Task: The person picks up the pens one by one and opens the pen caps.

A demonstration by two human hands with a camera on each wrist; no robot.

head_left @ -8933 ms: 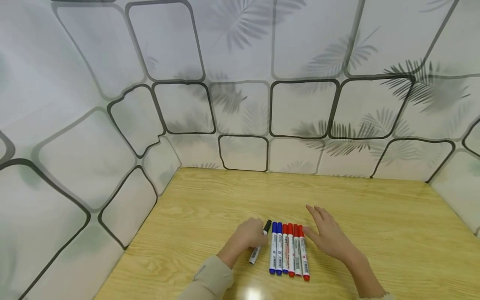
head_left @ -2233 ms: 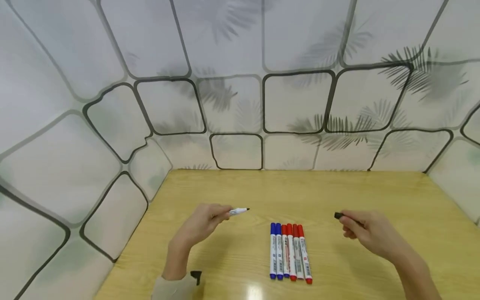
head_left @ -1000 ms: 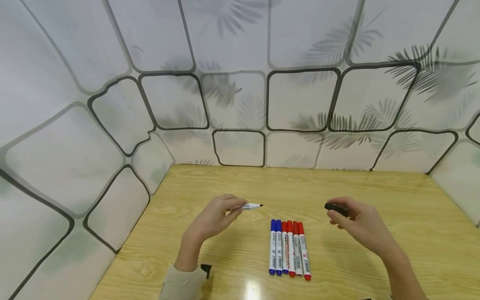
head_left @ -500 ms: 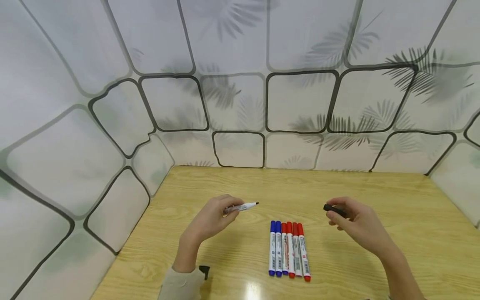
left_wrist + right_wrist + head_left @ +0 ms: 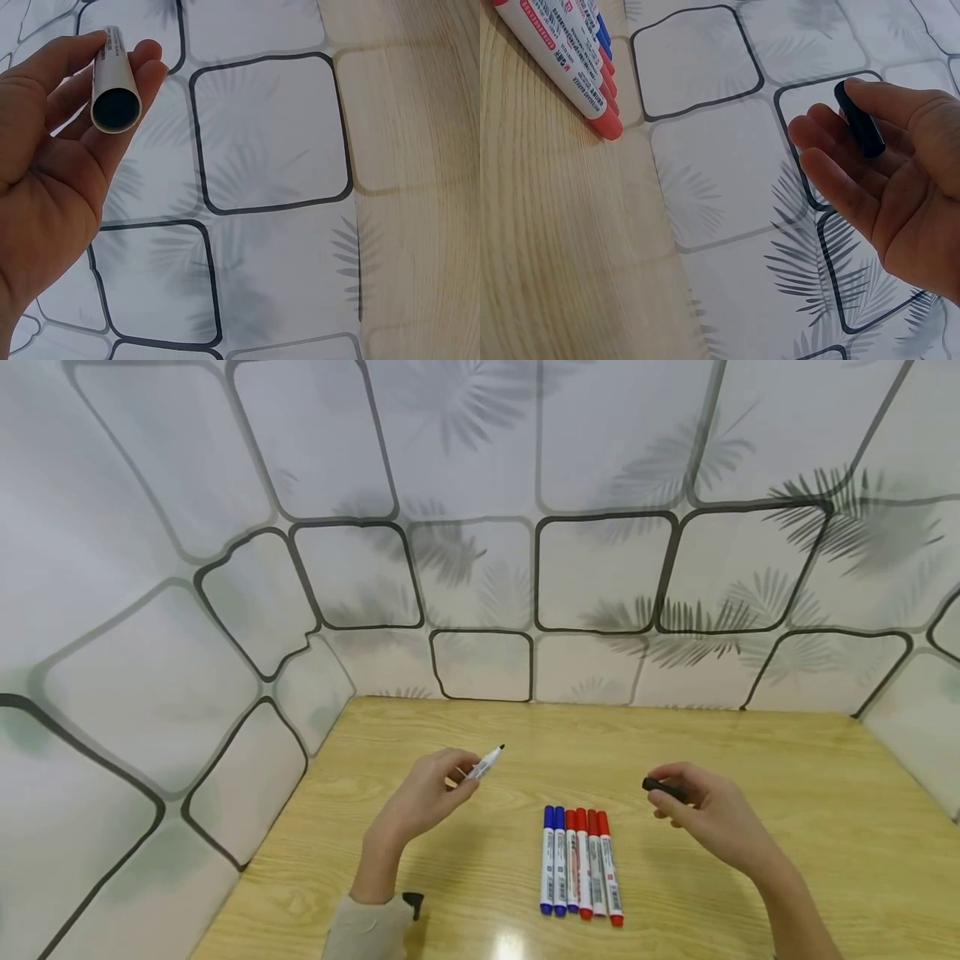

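Note:
An uncapped white marker [image 5: 486, 763] with a black tip is pinched in my left hand [image 5: 426, 793], above the table. Its tip points up and to the right in the head view; the left wrist view shows the round tail end of the marker [image 5: 114, 82] between thumb and fingers. My right hand [image 5: 711, 810] holds a black marker cap [image 5: 664, 790] between thumb and fingers, well apart from the marker. The cap [image 5: 860, 120] shows whole in the right wrist view. Between and below the hands lies a row of capped whiteboard markers [image 5: 577, 864], blue-capped at left, red-capped at right.
The wood-grain table [image 5: 375, 743] ends at a patterned wall covering [image 5: 480, 664] at the back and sides. A small dark object [image 5: 412, 903] shows beside the left sleeve [image 5: 367, 928].
The black-capped marker at the row's left was picked up and separated from its cap. Over the last half second its tip has swung upward, while the right hand has barely shifted.

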